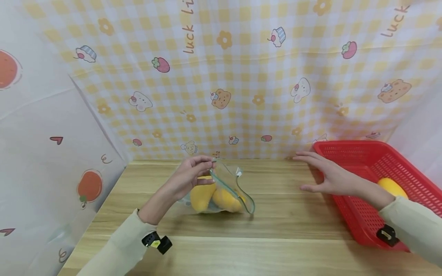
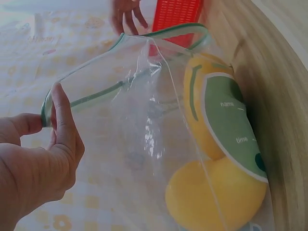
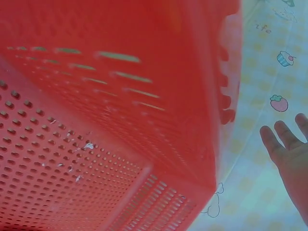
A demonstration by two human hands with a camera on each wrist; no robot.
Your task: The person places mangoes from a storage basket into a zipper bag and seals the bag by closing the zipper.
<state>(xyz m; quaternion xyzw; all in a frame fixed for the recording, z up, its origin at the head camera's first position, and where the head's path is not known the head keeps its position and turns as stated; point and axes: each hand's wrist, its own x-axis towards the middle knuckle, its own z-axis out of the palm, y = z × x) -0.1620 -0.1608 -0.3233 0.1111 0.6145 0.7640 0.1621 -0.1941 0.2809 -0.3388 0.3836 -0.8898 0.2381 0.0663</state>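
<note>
A clear zip bag [image 1: 230,188] with a green rim lies on the wooden table [image 1: 276,230], with two yellow mangoes [image 1: 221,198] inside it. My left hand [image 1: 191,173] pinches the bag's rim and holds the mouth up; the left wrist view shows thumb and finger on the green strip [image 2: 48,108] and the mangoes [image 2: 216,192] low in the bag [image 2: 144,120]. My right hand [image 1: 328,176] hovers with straight spread fingers beside the left wall of a red basket [image 1: 366,214], holding nothing. Another yellow mango [image 1: 391,187] lies in the basket. The right wrist view shows the basket's mesh [image 3: 96,120] and my right hand's fingertips [image 3: 288,144].
A yellow checked cloth with cartoon prints hangs behind the table, and a white printed sheet stands on the left. The red basket takes up the table's right side. Bare wood lies between the bag and the basket and along the front edge.
</note>
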